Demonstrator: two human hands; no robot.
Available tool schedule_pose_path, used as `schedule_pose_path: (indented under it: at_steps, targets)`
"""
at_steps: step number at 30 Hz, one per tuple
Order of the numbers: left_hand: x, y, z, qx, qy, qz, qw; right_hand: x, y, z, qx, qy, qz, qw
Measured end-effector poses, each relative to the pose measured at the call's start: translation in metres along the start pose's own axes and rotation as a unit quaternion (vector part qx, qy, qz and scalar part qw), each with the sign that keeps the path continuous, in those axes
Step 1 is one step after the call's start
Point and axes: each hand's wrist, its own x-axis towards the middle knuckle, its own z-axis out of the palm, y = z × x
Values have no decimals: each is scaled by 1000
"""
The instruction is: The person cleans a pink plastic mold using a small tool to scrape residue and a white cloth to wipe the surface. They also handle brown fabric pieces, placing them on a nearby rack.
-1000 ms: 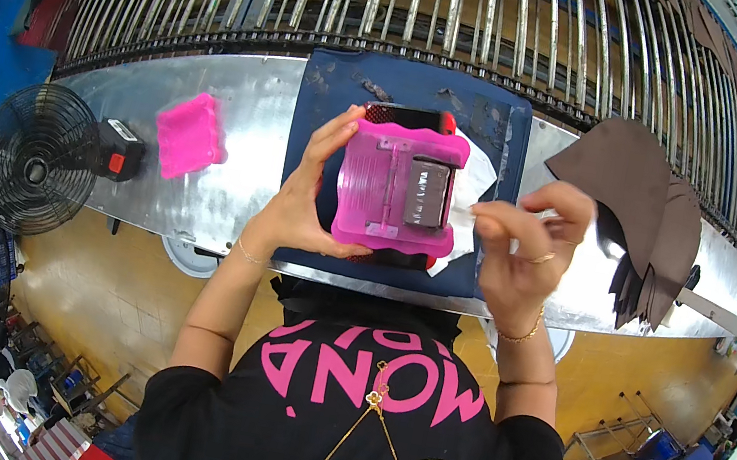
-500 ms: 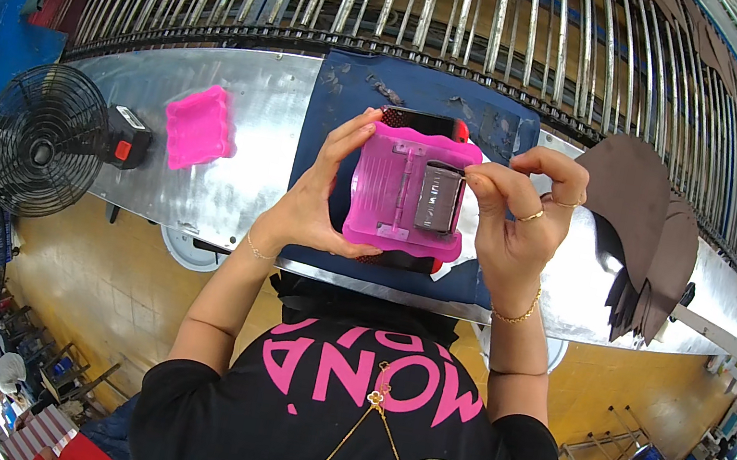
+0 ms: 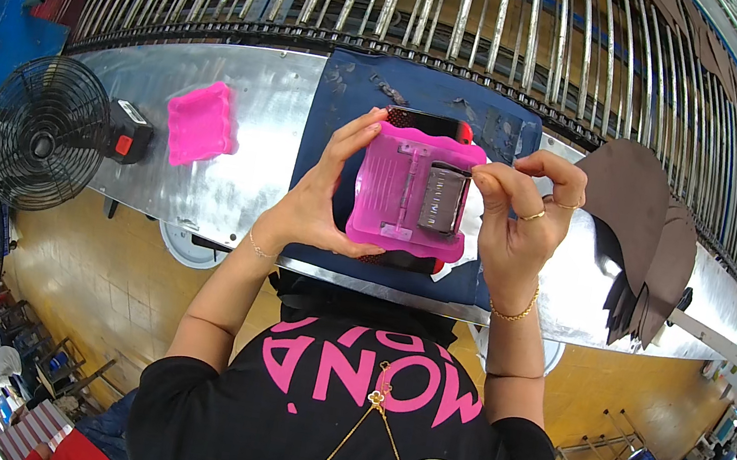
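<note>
My left hand is wrapped round the left side of a pink plastic tray with a wavy rim, thumb at the lower edge and fingers at the top. A dark grey, ridged block lies in the tray's right half, beside a narrow upright bar. Thumb and forefinger of my right hand are pinched together at the block's upper right corner, where a thin dark edge runs into them; what they grip is hidden. A black-and-red object sticks out beneath the tray, mostly covered.
On the metal table lies a blue mat. A second pink tray and a black fan stand to the left. Brown cut pieces are stacked at right. Metal rollers run along the far side.
The tray and both hands have shifted very slightly to the right in view. The left hand's hold and the right hand's pinch look the same.
</note>
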Motion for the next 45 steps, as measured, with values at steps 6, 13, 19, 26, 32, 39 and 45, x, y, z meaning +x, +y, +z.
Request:
schedule_pose_path:
  at_steps: [6, 13, 19, 26, 32, 39, 45]
  targets:
    - [1, -1, 0, 13, 2, 7, 1000, -2, 2, 0, 9, 6, 9, 1000]
    - [-1, -2, 0, 7, 1, 1, 1000, -11, 9, 5, 53, 7, 26, 998]
    - [-2, -2, 0, 6, 1, -4, 1000, -11, 10, 5, 62, 0, 31, 998]
    - [-2, -2, 0, 2, -2, -7, 1000, -13, 10, 6, 64, -5, 29, 998]
    - [-2, -3, 1, 7, 0, -1, 1000, -14, 10, 5, 67, -10, 31, 997]
    - [-2, -3, 0, 9, 0, 0, 1000, -9, -4, -8, 89, -10, 20, 996]
    - [-1, -3, 1, 2, 2, 4, 1000, -11, -1, -7, 69, -5, 22, 997]
